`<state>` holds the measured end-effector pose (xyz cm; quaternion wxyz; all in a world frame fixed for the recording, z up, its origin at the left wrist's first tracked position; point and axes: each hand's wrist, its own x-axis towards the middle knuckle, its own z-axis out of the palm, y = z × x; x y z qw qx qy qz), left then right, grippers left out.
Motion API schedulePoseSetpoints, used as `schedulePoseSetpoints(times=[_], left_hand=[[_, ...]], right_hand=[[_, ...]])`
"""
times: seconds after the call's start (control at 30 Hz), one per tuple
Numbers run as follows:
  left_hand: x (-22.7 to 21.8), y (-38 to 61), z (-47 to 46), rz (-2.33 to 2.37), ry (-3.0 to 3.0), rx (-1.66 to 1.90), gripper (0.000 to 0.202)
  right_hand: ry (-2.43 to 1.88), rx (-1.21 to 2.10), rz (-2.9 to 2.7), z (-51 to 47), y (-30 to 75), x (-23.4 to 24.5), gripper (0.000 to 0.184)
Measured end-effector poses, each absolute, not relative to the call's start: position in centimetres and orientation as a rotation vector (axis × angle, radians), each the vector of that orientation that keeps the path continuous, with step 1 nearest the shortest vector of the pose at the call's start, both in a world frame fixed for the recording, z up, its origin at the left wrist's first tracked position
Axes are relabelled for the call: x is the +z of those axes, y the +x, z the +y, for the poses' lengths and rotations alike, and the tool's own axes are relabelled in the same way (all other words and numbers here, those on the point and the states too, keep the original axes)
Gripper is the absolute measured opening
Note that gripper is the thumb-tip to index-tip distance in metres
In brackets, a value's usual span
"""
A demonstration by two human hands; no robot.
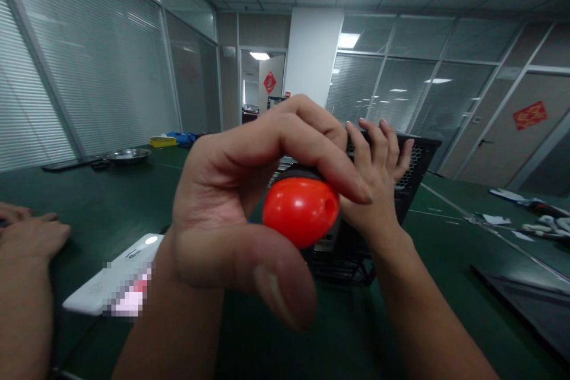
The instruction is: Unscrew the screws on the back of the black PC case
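Observation:
My left hand [231, 219] is raised close to the camera and pinches a red, egg-shaped plastic piece [299, 209] between thumb and fingers; a small hole shows on its right side. Behind it, a black perforated metal case [418, 160] stands on the green table [111, 202]. My right hand [378, 172] rests against the case's near side. Its fingers are stretched up over the top edge, holding nothing. Much of the case is hidden by both hands.
Another person's hand [27, 237] lies on the table at the far left. A white flat device [120, 270] sits by my left wrist. A metal dish [127, 155] and yellow and blue items [169, 141] are at the back left. Papers and small parts [534, 222] and a dark panel [525, 303] lie to the right.

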<state>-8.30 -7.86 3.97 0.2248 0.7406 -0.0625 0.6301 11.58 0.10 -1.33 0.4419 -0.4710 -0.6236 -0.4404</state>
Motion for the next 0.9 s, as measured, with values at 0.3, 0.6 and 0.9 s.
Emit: schedulePoseSetpoints(times=[0.3,0.6,0.9], left_hand=[[5.0,-8.6,-8.3,-0.193,2.124,1.425,0.055],[4.2,-8.9,-7.4,-0.192,2.031,1.244,0.042],[4.9,-9.5,-7.9,-0.09,2.124,1.437,0.05]], right_hand=[[-1.253,-1.022,-1.571,-1.1,11.0,-0.8,0.066],[-1.268,-1.06,-1.575,-1.3,10.7,-0.7,0.058],[-1.235,-1.085,-1.568,-0.8,11.4,-1.2,0.066]])
